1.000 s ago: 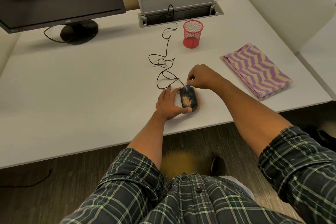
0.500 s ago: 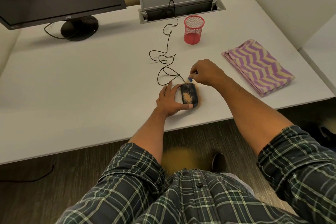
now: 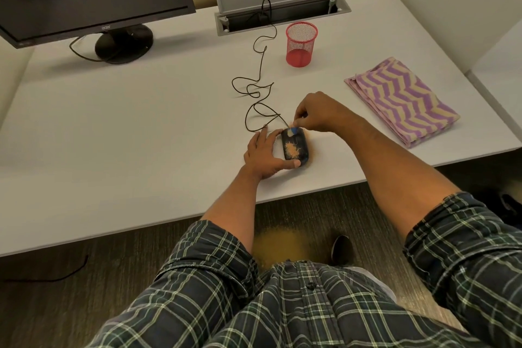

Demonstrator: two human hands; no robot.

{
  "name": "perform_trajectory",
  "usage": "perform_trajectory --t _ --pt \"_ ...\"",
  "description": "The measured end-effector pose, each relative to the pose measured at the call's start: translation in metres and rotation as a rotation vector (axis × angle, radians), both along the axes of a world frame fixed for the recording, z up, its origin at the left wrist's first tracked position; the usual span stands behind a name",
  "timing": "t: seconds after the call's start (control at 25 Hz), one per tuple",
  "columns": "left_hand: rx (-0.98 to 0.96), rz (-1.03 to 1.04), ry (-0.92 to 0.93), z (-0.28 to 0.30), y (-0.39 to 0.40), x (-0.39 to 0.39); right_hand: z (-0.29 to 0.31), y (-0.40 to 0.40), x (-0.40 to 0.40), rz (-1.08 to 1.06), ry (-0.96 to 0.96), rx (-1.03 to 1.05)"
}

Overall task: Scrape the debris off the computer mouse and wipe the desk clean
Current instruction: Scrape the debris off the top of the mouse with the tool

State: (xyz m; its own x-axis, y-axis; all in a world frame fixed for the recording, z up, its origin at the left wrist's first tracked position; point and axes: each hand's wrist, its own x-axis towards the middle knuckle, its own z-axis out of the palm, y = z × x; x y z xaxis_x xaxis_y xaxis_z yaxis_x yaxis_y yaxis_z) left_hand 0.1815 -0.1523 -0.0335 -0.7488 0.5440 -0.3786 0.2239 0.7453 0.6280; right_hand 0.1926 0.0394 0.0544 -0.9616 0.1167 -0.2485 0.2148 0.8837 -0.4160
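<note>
The right hand, pinching what looks like a small blue scraper, has dropped back onto the black wired mouse's front while the left hand grips its side, so the orange debris patch remains unscraped

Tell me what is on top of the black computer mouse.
On the black computer mouse lies a patch of orange-tan debris; a small blue scraper, pinched by the right hand, touches its front. The left hand covers its left side.

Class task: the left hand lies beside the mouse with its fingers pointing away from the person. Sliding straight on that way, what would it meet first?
Most likely the nearest loop of the mouse cable, just beyond the left hand; depth is hard to judge.
</note>
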Motion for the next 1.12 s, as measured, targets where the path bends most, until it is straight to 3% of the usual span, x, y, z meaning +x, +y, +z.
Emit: perform_trajectory --t 0.12,0.28,0.4,0.56,0.68,0.76,0.84,1.0,1.12 --pt "-0.006 0.0 -0.004 0.001 0.0 0.0 -0.002 0.004 0.001 -0.092 0.089 0.002" --pt "-0.005 -0.01 -0.005 -0.001 0.0 0.0 -0.001 0.012 0.005 -0.094 -0.016 -0.054" --pt "-0.006 -0.008 -0.005 -0.001 0.0 -0.001 -0.001 0.013 0.005 -0.149 0.042 0.006" --pt "-0.011 -0.014 -0.008 -0.001 0.0 -0.001 0.004 0.018 0.008 -0.086 -0.044 -0.076" --pt "-0.003 -0.004 0.0 -0.002 0.0 -0.001 0.002 0.016 0.008 -0.11 0.058 0.023" --pt "-0.004 -0.007 0.001 -0.003 0.0 -0.001 0.006 0.013 0.01 -0.074 0.083 -0.046" --pt "-0.004 -0.01 0.001 -0.004 0.0 -0.001 0.012 0.01 0.013 -0.004 -0.001 -0.086" --pt "0.001 -0.007 0.005 -0.005 0.0 -0.002 0.012 0.011 0.015 -0.012 -0.028 0.033" --pt "-0.003 -0.009 -0.001 -0.005 0.0 -0.002 0.011 0.01 0.021 -0.057 0.002 -0.13"
